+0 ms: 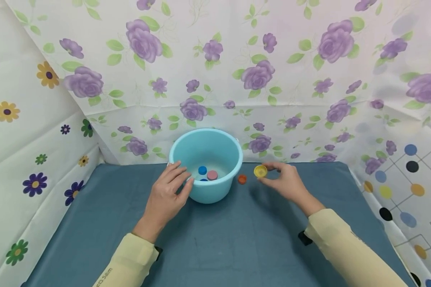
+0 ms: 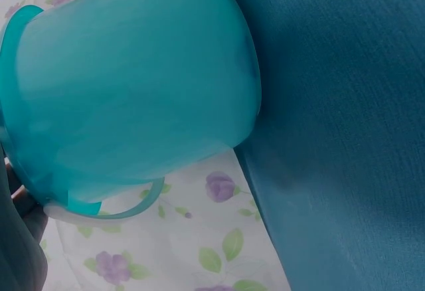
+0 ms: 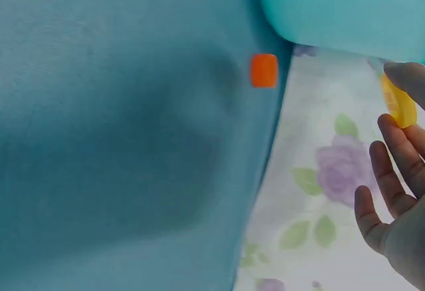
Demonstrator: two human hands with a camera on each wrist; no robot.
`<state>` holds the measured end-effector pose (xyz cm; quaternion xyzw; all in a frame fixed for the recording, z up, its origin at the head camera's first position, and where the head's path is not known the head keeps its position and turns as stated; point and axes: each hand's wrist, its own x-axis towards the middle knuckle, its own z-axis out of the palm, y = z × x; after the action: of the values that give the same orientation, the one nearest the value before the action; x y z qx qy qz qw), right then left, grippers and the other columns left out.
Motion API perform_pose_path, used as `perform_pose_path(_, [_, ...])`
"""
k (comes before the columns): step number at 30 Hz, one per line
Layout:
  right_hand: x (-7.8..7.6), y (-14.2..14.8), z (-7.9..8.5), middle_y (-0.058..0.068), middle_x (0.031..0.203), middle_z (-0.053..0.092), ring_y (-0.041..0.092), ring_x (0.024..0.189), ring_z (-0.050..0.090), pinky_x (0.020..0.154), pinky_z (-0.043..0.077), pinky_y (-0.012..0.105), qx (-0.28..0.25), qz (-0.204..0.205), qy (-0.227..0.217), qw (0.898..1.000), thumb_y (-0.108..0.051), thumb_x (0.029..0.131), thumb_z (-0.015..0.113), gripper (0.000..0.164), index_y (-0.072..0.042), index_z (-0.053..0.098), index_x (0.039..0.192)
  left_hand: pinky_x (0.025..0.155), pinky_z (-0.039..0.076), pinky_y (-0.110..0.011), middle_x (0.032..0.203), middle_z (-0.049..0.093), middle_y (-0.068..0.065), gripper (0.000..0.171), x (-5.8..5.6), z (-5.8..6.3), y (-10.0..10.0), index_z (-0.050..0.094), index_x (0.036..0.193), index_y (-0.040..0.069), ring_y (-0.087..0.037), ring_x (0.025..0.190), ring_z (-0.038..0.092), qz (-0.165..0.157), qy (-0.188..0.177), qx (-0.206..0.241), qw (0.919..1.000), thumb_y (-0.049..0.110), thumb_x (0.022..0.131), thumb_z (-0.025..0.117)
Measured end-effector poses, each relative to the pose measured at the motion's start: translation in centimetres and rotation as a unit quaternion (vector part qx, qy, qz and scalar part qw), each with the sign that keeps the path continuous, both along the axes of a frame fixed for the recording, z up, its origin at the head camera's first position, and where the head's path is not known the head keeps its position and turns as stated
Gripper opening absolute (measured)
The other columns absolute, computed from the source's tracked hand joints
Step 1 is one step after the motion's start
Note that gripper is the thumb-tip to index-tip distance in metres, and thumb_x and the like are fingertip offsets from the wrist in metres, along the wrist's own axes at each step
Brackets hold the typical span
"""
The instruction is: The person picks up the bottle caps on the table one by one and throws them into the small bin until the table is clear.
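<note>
A light-blue bucket (image 1: 212, 193) stands upright on the blue cloth. My left hand (image 1: 169, 187) is at its left front rim, fingers lying over the edge and thumb close by; in the left wrist view fingers (image 2: 23, 201) show at the rim by the handle. Inside, at the bottom, lie a blue cap (image 1: 202, 170), a pink cap (image 1: 212, 175) and part of another blue one. Right of the bucket, my right hand (image 1: 283, 181) pinches a yellow bottle cap (image 1: 260, 171) between thumb and fingers, above the cloth. An orange cap (image 1: 242, 179) sits between bucket and hand.
The blue cloth (image 1: 215, 247) covers the table. Behind it hangs a white sheet (image 1: 222, 87) with purple flowers, close to the bucket's back. Patterned sheets also close off the left and right sides. The bucket's handle (image 2: 143, 204) hangs against its far side.
</note>
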<state>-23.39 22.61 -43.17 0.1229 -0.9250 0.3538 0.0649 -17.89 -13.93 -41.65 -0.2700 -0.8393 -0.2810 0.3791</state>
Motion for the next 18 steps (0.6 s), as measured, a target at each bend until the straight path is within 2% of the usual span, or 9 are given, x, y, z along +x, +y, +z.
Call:
perform_pose_path(4, [-0.1,0.1,1.2,-0.011,0.105,0.066,0.01,0.099,0.06,0.094,0.053,0.043,-0.018,-0.002,0.01,1.0,-0.049,0.073,0.076,0.046,-0.031,0.064,0.113,0.113,0.039,-0.043,0.107,0.068,-0.011,0.024,0.0,0.0,0.0,0.073,0.099,0.004,-0.03,0.122,0.054,0.002,0.0,0.0,1.0,0.024,0.088,0.065])
perform_pose_path(13, [-0.3,-0.3,3.4,-0.009,0.11,0.065,0.015,0.106,0.059,0.099,0.049,0.044,-0.076,-0.002,-0.021,0.997,-0.053,0.072,0.075,0.048,-0.029,0.064,0.112,0.112,0.041,-0.041,0.105,0.068,-0.012,0.023,-0.1,0.0,0.0,0.073,0.099,0.005,-0.032,0.12,0.055,0.004,0.003,-0.006,1.0,0.023,0.088,0.065])
perform_pose_path(18, [-0.6,-0.9,4.6,-0.011,0.109,0.065,0.011,0.105,0.059,0.099,0.05,0.042,-0.097,0.008,-0.018,0.995,-0.054,0.072,0.074,0.051,-0.029,0.063,0.116,0.113,0.04,-0.041,0.106,0.068,-0.012,0.023,0.0,0.1,0.1,0.072,0.099,0.005,-0.032,0.12,0.054,0.005,0.002,-0.006,1.0,0.024,0.088,0.065])
